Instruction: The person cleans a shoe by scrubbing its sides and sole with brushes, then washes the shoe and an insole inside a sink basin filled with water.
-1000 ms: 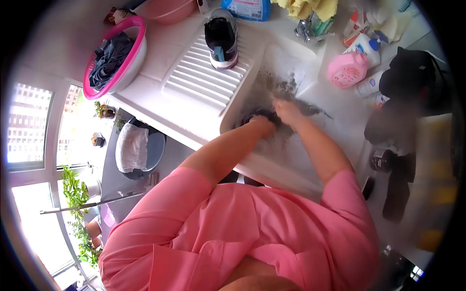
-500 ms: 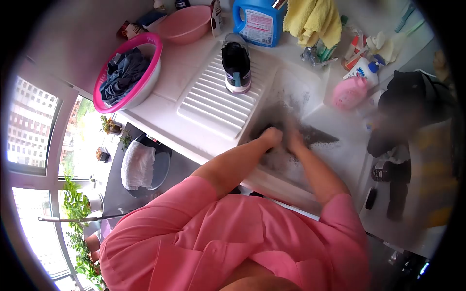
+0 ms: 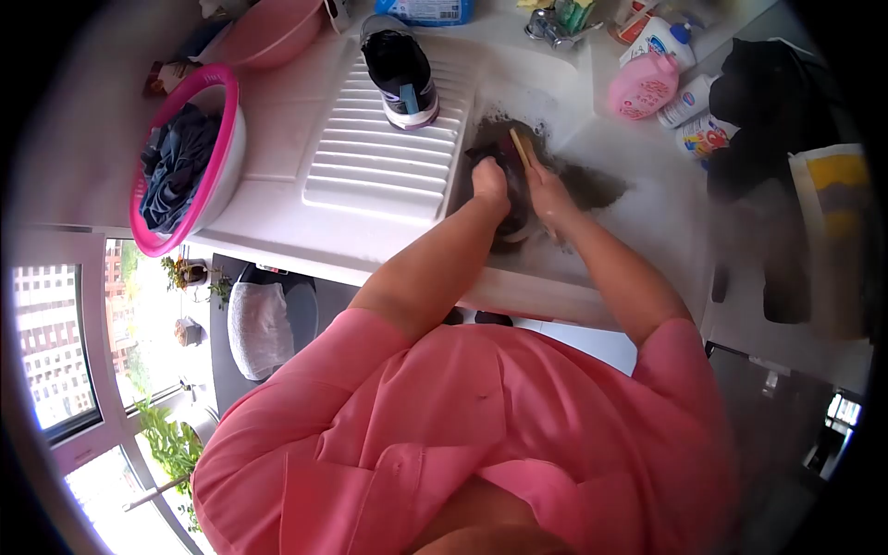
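Note:
Inside the white sink [image 3: 550, 88], my left hand [image 3: 492, 182] grips a dark shoe [image 3: 514, 192]; its fingers are partly hidden in the shoe's opening. A pale sole edge shows low on that shoe, close to the suds. My right hand [image 3: 548, 196] is closed around a wooden-backed scrubbing brush [image 3: 521, 148], held upright along the shoe's right side. Whether the bristles touch the shoe is hard to make out. Dark, foamy water surrounds both hands. A second black shoe [image 3: 402, 79] with a pale sole stands on the ribbed washboard [image 3: 370, 176] to the left.
A pink-rimmed basket [image 3: 231, 139] of dark clothes stands at the left, with a pink basin [image 3: 277, 37] behind it. The faucet [image 3: 550, 30] is at the back. A pink bottle [image 3: 645, 86], other bottles and dark cloths [image 3: 763, 102] line the right side.
The view has shifted, so the counter items sit higher and further left. My right hand has lifted, and the brush and shoe now show clearly between my hands.

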Available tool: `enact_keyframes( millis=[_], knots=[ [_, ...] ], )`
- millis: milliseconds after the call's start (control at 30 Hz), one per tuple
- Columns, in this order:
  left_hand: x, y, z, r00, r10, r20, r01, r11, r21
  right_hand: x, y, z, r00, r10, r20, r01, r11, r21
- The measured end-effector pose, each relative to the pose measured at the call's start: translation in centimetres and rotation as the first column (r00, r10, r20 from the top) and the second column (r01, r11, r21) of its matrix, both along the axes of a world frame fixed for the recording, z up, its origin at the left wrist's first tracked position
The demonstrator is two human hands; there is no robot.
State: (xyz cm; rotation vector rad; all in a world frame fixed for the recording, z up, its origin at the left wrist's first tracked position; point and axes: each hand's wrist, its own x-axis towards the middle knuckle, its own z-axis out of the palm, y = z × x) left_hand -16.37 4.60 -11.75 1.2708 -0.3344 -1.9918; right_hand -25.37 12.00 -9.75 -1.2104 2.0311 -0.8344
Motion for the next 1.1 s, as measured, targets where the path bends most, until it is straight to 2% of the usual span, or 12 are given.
enact_keyframes(
  millis=[133,233,367,533,633,700,767,833,900,967,1033,1100],
  knots=[
    [-0.6,-0.8,0.3,0.962,0.157,-0.222,-0.101,0.964,0.246,2.0,4.5,5.5,0.987,0.103,-0.120,-0.084,0.985,0.148],
    [-0.6,0.4,1.7,0.880,0.130,-0.457,-0.053,0.982,0.179,2.5,2.8,5.6,0.965,0.135,-0.226,-0.082,0.970,0.229],
    [-0.3,0.2,1.8,0.880,-0.069,-0.470,0.163,0.973,0.161,1.5,-2.6,2.8,0.942,0.016,-0.334,0.065,0.971,0.231],
    [-0.3,-0.5,1.6,0.884,0.147,-0.444,0.037,0.924,0.381,2.6,5.0,6.7,0.873,0.266,-0.408,-0.165,0.950,0.267],
    [-1.0,0.3,0.9,0.937,0.158,-0.312,-0.051,0.944,0.326,1.7,6.0,6.8,0.846,0.383,-0.371,-0.224,0.887,0.405],
    [-1.4,-0.6,-1.3,0.927,0.184,-0.328,-0.073,0.943,0.323,0.5,2.9,4.1,0.897,0.157,-0.414,-0.083,0.978,0.191],
    [-1.1,-1.2,-1.4,0.813,0.051,-0.580,0.028,0.992,0.126,-0.8,-0.8,1.0,0.926,0.002,-0.377,0.042,0.993,0.107],
    [-0.9,-1.5,-1.1,0.877,0.026,-0.480,0.050,0.988,0.146,-1.1,-2.8,-0.6,0.937,-0.069,-0.342,0.116,0.986,0.117],
    [-1.1,-1.4,-1.8,0.941,-0.318,-0.119,0.318,0.948,-0.019,-1.1,-3.0,-2.0,0.943,-0.141,-0.301,0.189,0.972,0.136],
    [-1.6,-0.8,-2.0,0.947,-0.309,-0.087,0.307,0.951,-0.035,-1.6,-3.3,-3.0,0.979,-0.154,-0.131,0.168,0.980,0.102],
    [-1.7,-0.5,-3.1,0.898,-0.308,0.314,0.333,0.943,-0.028,-1.2,-3.1,-2.3,0.981,-0.110,-0.158,0.120,0.991,0.055],
    [-0.9,-1.1,-4.0,0.910,-0.305,0.280,0.336,0.940,-0.068,-0.5,-1.1,-0.2,0.997,-0.024,-0.079,0.041,0.976,0.212]
  ],
)
